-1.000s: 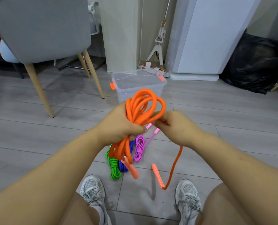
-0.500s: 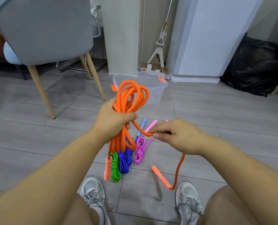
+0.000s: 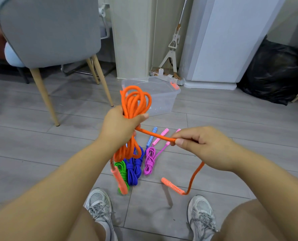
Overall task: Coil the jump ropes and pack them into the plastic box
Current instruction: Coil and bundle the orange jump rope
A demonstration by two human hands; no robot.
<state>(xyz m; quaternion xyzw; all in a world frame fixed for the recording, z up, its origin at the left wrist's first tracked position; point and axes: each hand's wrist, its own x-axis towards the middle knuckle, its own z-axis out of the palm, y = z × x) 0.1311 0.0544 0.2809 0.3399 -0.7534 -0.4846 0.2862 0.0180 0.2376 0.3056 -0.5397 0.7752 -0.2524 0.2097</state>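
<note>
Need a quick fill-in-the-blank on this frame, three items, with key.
The left hand grips the coil and the right hand pinches the free strand of the ____ jump rope.
Below the hands, the ____ coil lies between the green coil and the pink coil.
The clear plastic box stands on the ____.
Missing: orange; blue; floor.

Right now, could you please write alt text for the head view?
A left hand grips a coiled orange rope while the right hand pinches its loose tail. A green rope, blue rope and pink rope lie on the floor near a plastic box.
</note>
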